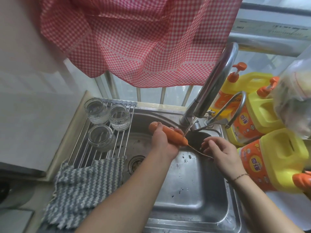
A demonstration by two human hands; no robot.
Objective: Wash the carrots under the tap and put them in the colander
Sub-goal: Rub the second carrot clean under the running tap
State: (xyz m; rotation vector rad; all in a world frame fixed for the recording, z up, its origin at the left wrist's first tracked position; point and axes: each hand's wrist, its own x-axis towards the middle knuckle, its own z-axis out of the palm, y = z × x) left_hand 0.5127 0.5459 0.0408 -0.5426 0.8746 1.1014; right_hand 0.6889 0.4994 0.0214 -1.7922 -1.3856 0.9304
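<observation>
A: Head view, nearest first: what is gripped?

B: Left hand clenches a smooth orange tapered carrot mid-length; right hand hangs released just beside its thin root tail.

A: Axis?

B: Tip slants right, down, beneath the curved steel tap, water striking it over the dull steel sink. No colander visible.

Three glass jars on drying rack – striped cloth draped below – yellow detergent jugs right
</observation>
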